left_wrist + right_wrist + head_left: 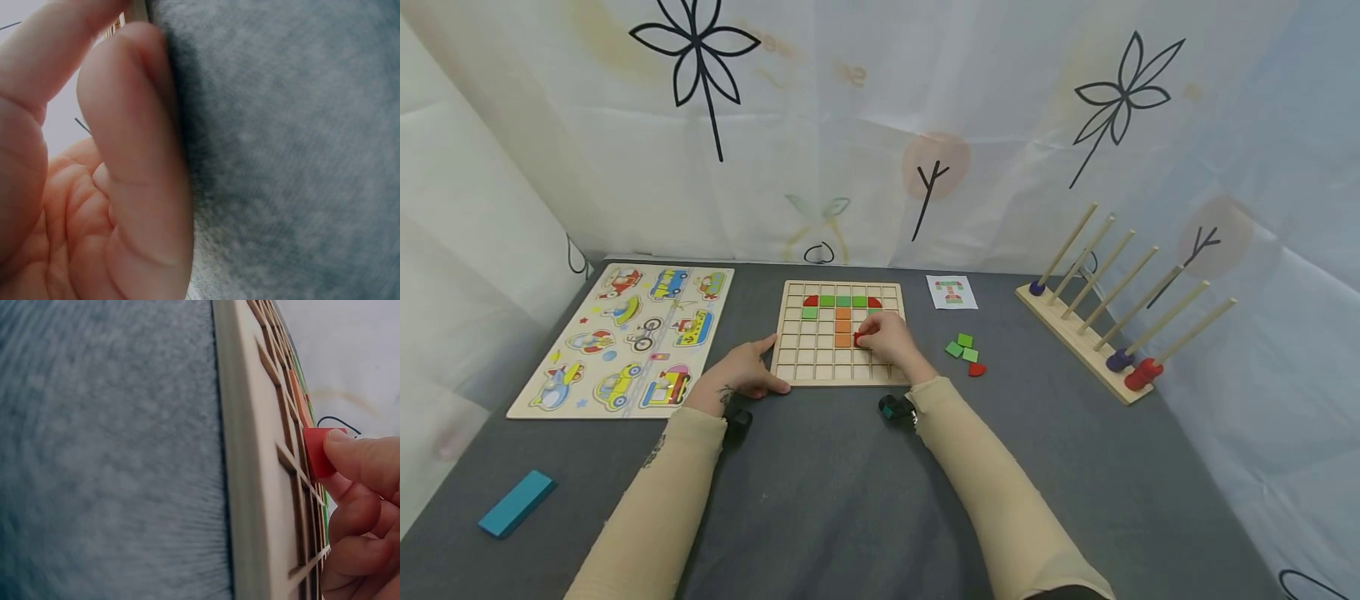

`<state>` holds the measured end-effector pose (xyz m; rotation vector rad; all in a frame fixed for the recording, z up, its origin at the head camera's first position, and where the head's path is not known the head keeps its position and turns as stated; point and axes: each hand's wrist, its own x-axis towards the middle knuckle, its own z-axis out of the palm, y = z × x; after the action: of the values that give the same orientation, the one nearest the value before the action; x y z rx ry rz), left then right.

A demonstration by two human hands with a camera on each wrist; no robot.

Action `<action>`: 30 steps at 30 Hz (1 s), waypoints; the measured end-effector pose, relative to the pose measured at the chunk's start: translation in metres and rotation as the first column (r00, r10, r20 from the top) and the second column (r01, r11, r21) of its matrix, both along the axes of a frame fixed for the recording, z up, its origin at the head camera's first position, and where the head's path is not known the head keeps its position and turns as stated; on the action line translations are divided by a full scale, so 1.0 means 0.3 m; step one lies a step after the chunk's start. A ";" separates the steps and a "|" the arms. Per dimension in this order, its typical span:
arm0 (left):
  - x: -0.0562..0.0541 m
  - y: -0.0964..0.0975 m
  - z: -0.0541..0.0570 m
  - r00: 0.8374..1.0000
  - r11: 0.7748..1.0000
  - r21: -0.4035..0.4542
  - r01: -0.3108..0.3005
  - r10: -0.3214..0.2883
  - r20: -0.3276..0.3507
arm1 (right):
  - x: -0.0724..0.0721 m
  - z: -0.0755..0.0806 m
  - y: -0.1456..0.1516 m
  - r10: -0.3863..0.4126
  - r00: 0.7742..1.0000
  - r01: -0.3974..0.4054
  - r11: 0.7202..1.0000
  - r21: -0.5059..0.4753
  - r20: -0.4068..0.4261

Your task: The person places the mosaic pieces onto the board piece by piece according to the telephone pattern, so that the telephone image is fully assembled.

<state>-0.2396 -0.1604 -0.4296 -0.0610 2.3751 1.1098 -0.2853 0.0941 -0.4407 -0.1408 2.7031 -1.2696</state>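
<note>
A wooden grid board lies on the grey table, with green and orange squares and two red quarter-round pieces set in its cells. My right hand pinches a small red block between thumb and finger. That block stands at the board's surface, just right of the lowest orange square. At the board's lower left, my left hand touches the edge and corner with extended finger and thumb. The left wrist view shows mainly that hand's fingers close up; the board is mostly hidden there.
Loose green squares and a red quarter-round piece lie right of the board, below a pattern card. A vehicle puzzle lies left, a blue block nearer. A peg stand with beads is at right.
</note>
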 end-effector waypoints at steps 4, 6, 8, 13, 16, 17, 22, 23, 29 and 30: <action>-0.001 -0.001 -0.001 1.000 1.000 -0.003 0.002 -0.002 -0.004 | 0.002 0.001 -0.007 -0.011 1.000 0.011 0.999 0.033 0.003; -0.002 -0.002 -0.002 1.000 1.000 -0.003 0.004 -0.004 -0.009 | 0.005 0.004 -0.010 -0.010 1.000 0.010 0.998 0.054 0.002; -0.002 -0.002 -0.004 1.000 1.000 0.000 0.007 -0.007 -0.011 | 0.007 0.008 -0.013 -0.007 1.000 0.007 0.997 0.076 0.001; -0.006 -0.002 -0.011 1.000 1.000 0.008 0.005 -0.004 -0.009 | 0.011 0.012 -0.019 0.008 1.000 -0.008 0.993 0.114 0.004; -0.007 -0.002 -0.013 1.000 1.000 0.009 -0.001 0.001 -0.007 | 0.014 0.013 -0.020 0.012 1.000 -0.013 0.994 0.107 0.010; -0.006 -0.001 -0.014 1.000 1.000 0.007 0.002 -0.001 -0.009 | 0.015 0.015 -0.018 0.011 1.000 -0.012 0.996 0.093 0.009; -0.004 0.001 -0.011 1.000 1.000 0.004 0.014 -0.014 -0.018 | 0.028 0.039 0.017 -0.011 0.999 0.012 1.000 0.020 -0.033; -0.003 0.001 -0.012 1.000 1.000 0.006 0.016 -0.016 -0.017 | 0.032 0.046 0.031 -0.019 0.999 0.020 1.000 0.011 -0.046; -0.004 0.002 -0.020 1.000 1.000 0.021 0.007 -0.007 -0.017 | 0.053 0.083 0.153 -0.089 0.992 0.090 0.996 0.008 -0.088; -0.004 0.003 -0.020 1.000 1.000 0.021 0.008 -0.008 -0.018 | 0.056 0.086 0.177 -0.102 0.991 0.103 0.995 0.011 -0.085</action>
<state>-0.2408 -0.1596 -0.4357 -0.0342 2.3768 1.1362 -0.2686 0.1473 -0.4150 -0.0554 2.8249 -1.2989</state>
